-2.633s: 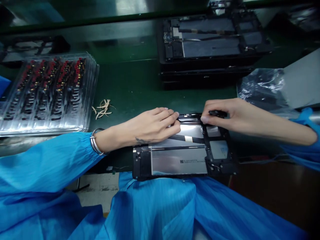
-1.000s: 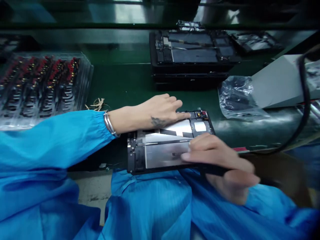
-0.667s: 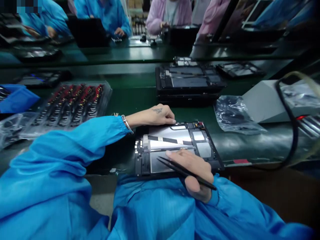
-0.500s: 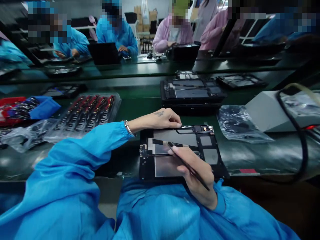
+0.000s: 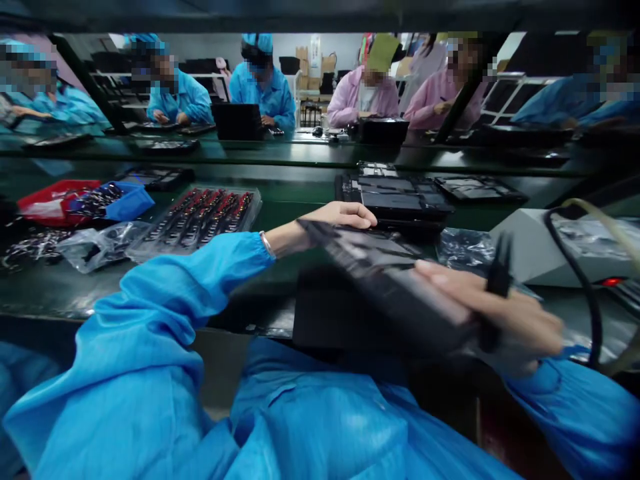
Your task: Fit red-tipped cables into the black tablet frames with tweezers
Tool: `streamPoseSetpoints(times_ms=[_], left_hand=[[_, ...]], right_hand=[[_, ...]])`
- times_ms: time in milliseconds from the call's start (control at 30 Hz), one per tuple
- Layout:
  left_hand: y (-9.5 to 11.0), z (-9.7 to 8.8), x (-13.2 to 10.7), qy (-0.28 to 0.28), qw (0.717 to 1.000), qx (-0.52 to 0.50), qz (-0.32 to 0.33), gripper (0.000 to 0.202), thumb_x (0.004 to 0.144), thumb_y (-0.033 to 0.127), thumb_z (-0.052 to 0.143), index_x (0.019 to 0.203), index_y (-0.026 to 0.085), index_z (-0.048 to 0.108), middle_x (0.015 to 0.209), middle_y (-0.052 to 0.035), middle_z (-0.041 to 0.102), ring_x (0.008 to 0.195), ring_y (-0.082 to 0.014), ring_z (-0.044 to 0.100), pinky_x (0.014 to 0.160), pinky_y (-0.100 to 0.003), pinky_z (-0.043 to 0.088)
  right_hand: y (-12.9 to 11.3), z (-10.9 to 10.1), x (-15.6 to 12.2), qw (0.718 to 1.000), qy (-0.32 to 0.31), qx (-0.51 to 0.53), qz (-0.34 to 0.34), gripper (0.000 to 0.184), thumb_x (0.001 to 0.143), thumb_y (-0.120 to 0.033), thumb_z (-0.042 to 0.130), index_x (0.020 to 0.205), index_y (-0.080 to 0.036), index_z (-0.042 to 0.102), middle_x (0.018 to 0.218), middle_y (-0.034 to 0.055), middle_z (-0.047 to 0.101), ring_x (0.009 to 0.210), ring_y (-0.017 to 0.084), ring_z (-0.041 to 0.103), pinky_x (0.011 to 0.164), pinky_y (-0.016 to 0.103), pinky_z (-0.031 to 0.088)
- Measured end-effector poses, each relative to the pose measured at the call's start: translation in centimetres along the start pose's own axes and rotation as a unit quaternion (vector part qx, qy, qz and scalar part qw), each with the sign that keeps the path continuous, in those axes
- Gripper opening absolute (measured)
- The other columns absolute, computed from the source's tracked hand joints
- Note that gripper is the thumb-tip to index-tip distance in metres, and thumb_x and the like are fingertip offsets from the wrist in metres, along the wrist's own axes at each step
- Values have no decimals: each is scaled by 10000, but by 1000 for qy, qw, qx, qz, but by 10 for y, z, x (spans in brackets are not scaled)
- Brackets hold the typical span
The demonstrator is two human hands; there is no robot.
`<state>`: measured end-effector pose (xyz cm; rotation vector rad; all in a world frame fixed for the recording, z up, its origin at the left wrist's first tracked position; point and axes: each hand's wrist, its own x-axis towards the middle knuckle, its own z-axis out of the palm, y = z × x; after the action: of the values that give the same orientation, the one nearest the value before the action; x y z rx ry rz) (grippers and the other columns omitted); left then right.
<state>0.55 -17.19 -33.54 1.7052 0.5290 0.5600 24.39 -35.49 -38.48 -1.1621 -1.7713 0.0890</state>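
In the head view, grips with the right hand (image 5: 523, 321) a blurred, tilted tablet frame (image 5: 357, 252) by its near end, above the worktop (image 5: 286, 195), clasping black tweezers (image 5: 500, 267) too. Curls the left hand (image 5: 346, 215) beyond the frame's far side; cannot tell whether grasping it.

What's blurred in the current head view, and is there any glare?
Head view: the opened tablet, the right hand and the black tweezers are smeared, probably by motion; the left hand is sharper. Head view: pale glare marks the green workbench at front left, while the tablet's underside falls in dark shadow.
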Motion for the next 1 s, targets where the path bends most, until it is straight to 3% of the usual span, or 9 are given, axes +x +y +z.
streamPoseSetpoints(times_ms=[100,133,200,267,367,500,667,867,1000], left_hand=[[2,11,-19,5,995,-90,48,452,935,593,664,1025,168,538,943,-102,777,861,-183,767,796,-292,603],[4,15,-26,9,994,-84,69,491,931,641,661,1019,185,500,914,-95,779,815,-182,772,750,-285,613],[10,23,-39,38,992,-26,113,504,901,630,722,979,200,470,787,-38,755,645,-132,726,615,-212,575],[16,30,-48,85,987,32,136,463,902,577,752,935,195,492,640,26,680,481,-68,603,494,-150,479],[16,36,-52,138,982,31,126,449,939,582,704,852,182,519,548,53,611,400,-35,507,416,-129,390],[0,38,-47,147,986,-49,68,535,936,641,672,746,178,482,531,34,618,390,-49,540,382,-133,362],[-22,35,-41,153,980,-126,-4,531,929,576,712,699,164,470,505,31,609,373,-34,515,370,-119,340],[-32,33,-36,167,973,-140,-74,464,1001,445,646,686,163,455,498,34,599,366,-21,502,380,-113,332],[-37,34,-35,167,972,-144,-86,442,1019,396,626,684,162,457,500,29,602,365,-20,504,373,-110,320]], right_hand=[[-6,4,17,966,234,-39,104,186,723,-347,895,886,-310,813,794,50,761,913,416,752,885,547,608],[-9,8,24,950,283,-9,132,191,686,-357,917,821,-297,796,754,45,736,945,423,740,913,546,593],[-15,14,35,929,316,98,165,172,688,-373,907,763,-288,776,864,42,756,1138,415,690,1061,534,532],[-20,18,41,917,288,192,199,136,710,-348,892,762,-294,778,1059,23,772,1285,359,631,1188,495,452],[-22,18,41,886,220,290,287,184,726,-295,884,883,-315,791,1254,-12,737,1347,291,605,1265,468,382],[-16,16,36,864,138,315,366,294,744,-288,850,1026,-331,779,1388,3,681,1394,299,574,1170,492,509],[-3,19,33,856,8,321,405,267,905,-361,724,1169,-368,765,1372,32,702,1306,294,656,1055,456,607],[5,28,31,774,75,410,477,342,907,-338,764,1248,-324,745,1399,17,689,1307,256,658,1147,446,559],[9,32,27,752,93,436,485,361,863,-288,821,1217,-312,754,1397,6,691,1320,250,649,1174,447,536]])
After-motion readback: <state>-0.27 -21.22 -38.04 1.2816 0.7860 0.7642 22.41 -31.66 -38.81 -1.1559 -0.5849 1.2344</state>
